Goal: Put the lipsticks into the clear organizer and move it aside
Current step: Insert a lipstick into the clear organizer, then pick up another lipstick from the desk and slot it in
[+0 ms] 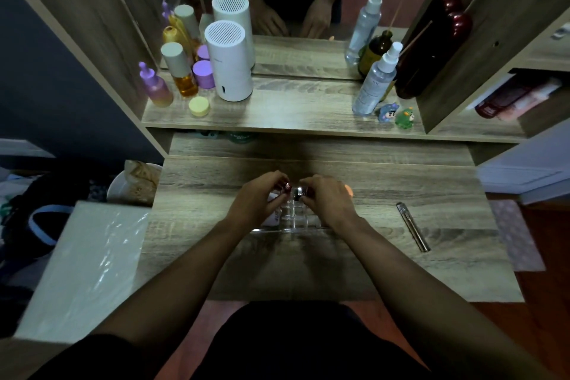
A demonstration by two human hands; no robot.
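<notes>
Reaching forward with both forearms converging over the middle of the wooden bench [401,271], wrists bent down above the clear organizer [293,214]. Pinching a red-capped lipstick [287,187] in the curled fingertips of the left hand [257,199], holding it upright over the organizer's far cells. Gripping a silver-topped lipstick [299,191] just beside it with the right hand [328,202], fingers bunched, while leaving a slim silver tube [413,227] lying well apart to the right.

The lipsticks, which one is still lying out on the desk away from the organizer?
The slim silver lipstick, lying flat right of the right hand; the others are at the clear organizer.
</notes>
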